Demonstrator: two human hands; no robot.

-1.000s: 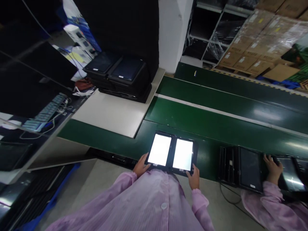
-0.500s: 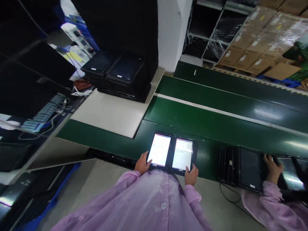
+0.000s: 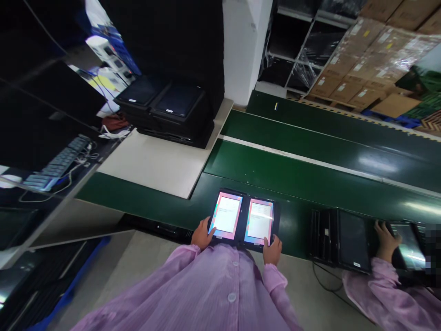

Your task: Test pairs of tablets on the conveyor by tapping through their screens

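Two black-framed tablets lie side by side at the front edge of the green bench (image 3: 165,207), their screens lit. The left tablet (image 3: 226,214) shows a white page with a pink and blue border. A similar bordered page glows on the right tablet (image 3: 259,220). My left hand (image 3: 203,233) grips the lower left edge of the left tablet, thumb on its front. At the lower right edge of the right tablet, my right hand (image 3: 272,249) holds on, its thumb also on the front. The fingers under the edges are partly hidden.
Stacks of black tablets (image 3: 179,101) stand on a pale board (image 3: 148,161) at the upper left. To the right, another person's hand (image 3: 386,240) is beside a dark tablet (image 3: 354,239). A keyboard (image 3: 58,161) lies far left; cartons (image 3: 365,55) are piled at the back.
Both screens have gone from a plain white page to a white page with a pink and blue border. My hands keep their places on the tablets. The view has shifted slightly.
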